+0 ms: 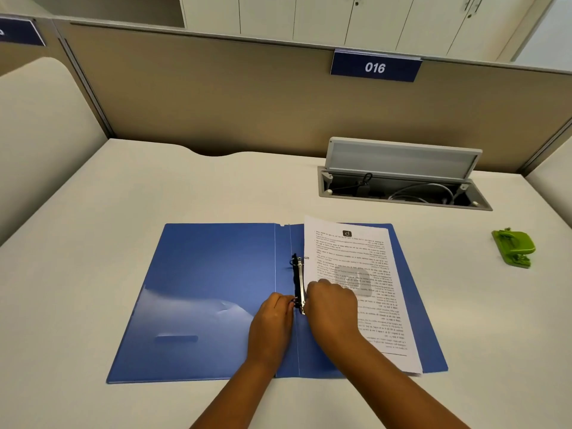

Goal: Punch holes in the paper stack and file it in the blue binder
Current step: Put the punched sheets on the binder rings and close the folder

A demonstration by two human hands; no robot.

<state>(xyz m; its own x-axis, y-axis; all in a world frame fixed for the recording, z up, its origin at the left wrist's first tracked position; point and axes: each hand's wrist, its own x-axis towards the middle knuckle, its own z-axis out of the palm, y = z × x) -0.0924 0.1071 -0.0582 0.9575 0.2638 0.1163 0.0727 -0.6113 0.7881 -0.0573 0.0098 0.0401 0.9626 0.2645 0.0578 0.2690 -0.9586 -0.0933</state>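
Both hands pinch: left hand [272,320] and right hand [332,305] on ring clip [298,283] in blue binder [213,289]. Paper stack [371,274] under right hand. Green punch [514,247] far right. Squeeze evenly; keep holes lined up.

A pale off-white desk surface [154,193] fills the lower frame, its far edge cut by a shallow curved notch at upper centre. Behind it stands a beige fabric partition wall [216,97] carrying a dark blue number plate reading 016 [375,67] at upper right. Right of centre, a grey metal cable hatch [402,184] sits open in the surface, cords inside. Cream cabinet doors [325,17] line the top edge.
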